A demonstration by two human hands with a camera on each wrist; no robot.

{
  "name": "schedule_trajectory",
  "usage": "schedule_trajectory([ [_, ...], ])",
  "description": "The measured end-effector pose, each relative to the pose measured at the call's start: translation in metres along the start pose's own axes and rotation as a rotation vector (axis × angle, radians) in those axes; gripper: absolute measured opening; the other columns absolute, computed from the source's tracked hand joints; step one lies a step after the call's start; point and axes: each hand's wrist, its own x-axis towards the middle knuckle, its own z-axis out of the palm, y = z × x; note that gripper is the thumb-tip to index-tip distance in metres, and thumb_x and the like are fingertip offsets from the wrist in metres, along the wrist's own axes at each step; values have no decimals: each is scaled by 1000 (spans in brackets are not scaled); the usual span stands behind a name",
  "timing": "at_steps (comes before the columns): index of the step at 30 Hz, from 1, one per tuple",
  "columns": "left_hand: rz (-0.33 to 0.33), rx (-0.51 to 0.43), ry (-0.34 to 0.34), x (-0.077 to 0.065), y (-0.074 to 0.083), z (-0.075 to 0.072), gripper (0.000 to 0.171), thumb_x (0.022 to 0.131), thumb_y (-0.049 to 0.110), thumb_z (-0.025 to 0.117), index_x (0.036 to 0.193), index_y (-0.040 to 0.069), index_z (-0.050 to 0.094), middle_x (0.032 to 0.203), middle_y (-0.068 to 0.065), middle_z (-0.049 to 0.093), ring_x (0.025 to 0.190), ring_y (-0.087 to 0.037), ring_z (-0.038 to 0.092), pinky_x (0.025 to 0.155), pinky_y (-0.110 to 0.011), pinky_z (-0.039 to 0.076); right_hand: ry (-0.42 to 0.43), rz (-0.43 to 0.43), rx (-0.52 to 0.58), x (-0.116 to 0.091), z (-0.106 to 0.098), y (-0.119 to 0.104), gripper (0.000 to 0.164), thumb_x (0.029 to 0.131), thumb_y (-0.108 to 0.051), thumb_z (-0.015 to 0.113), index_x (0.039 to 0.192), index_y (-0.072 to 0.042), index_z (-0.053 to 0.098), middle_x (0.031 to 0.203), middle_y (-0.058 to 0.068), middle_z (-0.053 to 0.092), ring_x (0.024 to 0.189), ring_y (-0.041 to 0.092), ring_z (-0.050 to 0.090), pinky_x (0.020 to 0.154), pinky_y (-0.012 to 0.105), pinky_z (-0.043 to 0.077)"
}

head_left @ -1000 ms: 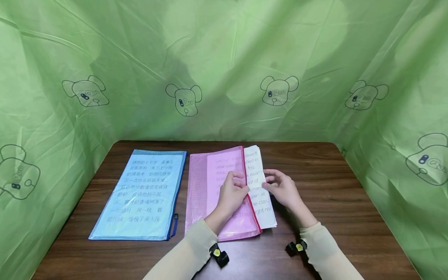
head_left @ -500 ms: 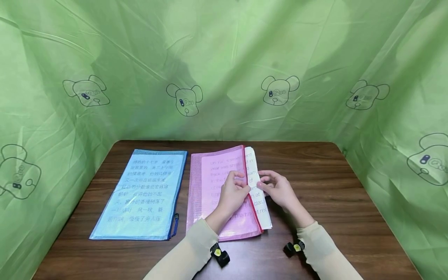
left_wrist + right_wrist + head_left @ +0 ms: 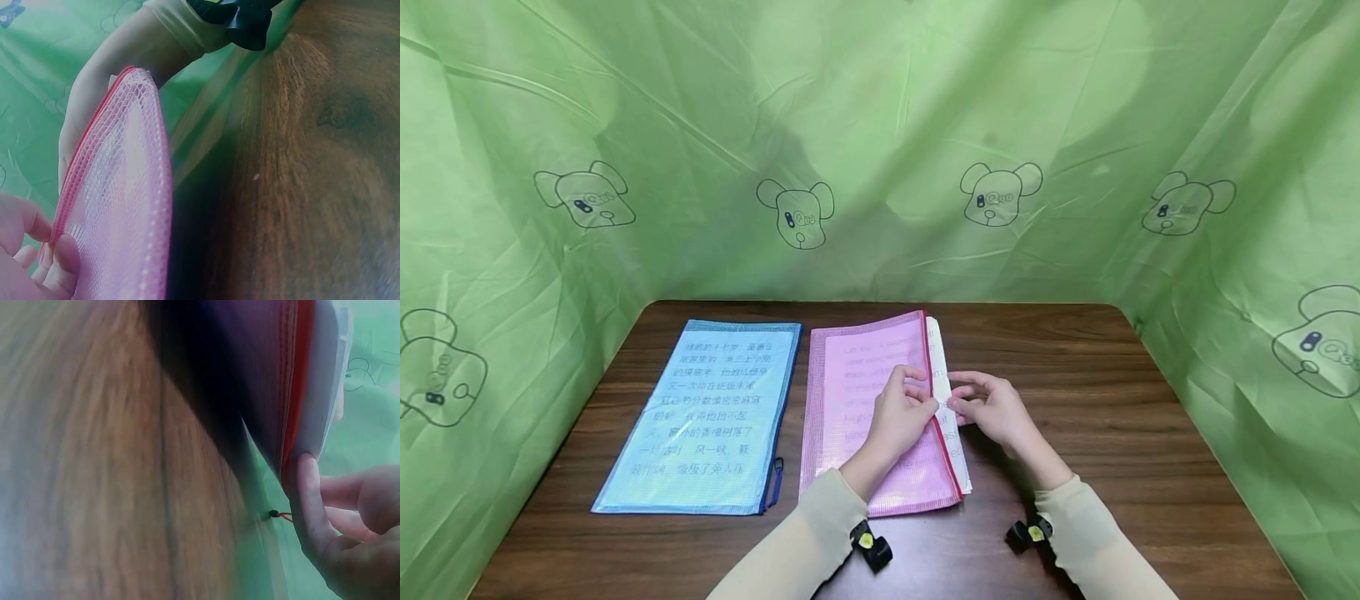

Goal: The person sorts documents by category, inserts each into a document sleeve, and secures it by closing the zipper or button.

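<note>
A pink mesh zipper pouch (image 3: 850,383) with a red zipper edge lies on the table, its right side raised. Most of a stack of printed paper (image 3: 957,446) is inside; a narrow white strip sticks out past the zipper. My left hand (image 3: 901,415) pinches the pouch's zipper edge between thumb and fingers, as the left wrist view shows at the pouch edge (image 3: 119,187). With thumb and fingers, my right hand (image 3: 996,408) holds the paper's outer edge. In the right wrist view a finger (image 3: 312,500) touches the paper (image 3: 322,381) close to the red zipper (image 3: 300,375).
To the left a blue zipper pouch (image 3: 707,417) with printed paper inside lies flat, a zipper pull (image 3: 777,471) hanging from its right edge. The wooden table (image 3: 1112,417) is enclosed by green cloth (image 3: 880,125) at the back and both sides.
The paper stack has slid left into the pink pouch, leaving a narrower strip outside. My right hand has moved left with it, while my left hand has stayed at the zipper edge.
</note>
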Motion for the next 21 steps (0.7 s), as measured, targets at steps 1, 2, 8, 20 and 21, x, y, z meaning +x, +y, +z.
schedule_trajectory([
  [1,3,3,-4,0,0,0,42,89,-1,76,126,10,61,96,-4,72,68,-13,69,60,-29,59,5,-1,-2,0,1,0,45,98,8,74,142,9,64,111,26,75,79,16,75,71,35,66],
  [2,5,7,-7,0,0,-1,42,89,-1,76,126,10,61,96,-4,72,67,-13,69,59,-29,59,12,-3,-4,0,2,-1,45,98,8,75,142,8,65,110,26,75,78,16,75,70,34,66],
  [8,25,28,-16,0,2,-1,40,89,0,76,125,11,61,93,-1,72,67,-11,68,59,-26,57,17,6,-20,0,5,1,45,96,7,78,140,2,69,101,19,79,69,19,71,59,28,62],
  [20,62,28,-41,1,4,-2,40,90,1,77,124,11,61,93,-3,72,72,-8,65,62,-21,53,3,22,-35,2,13,3,45,96,5,78,140,-1,71,102,12,80,58,15,63,48,23,48],
  [21,62,23,-47,1,4,-2,40,89,0,76,125,11,61,93,-4,72,71,-8,64,61,-20,52,4,17,-36,2,14,3,45,95,6,78,139,0,70,102,13,80,59,15,63,50,23,49],
])
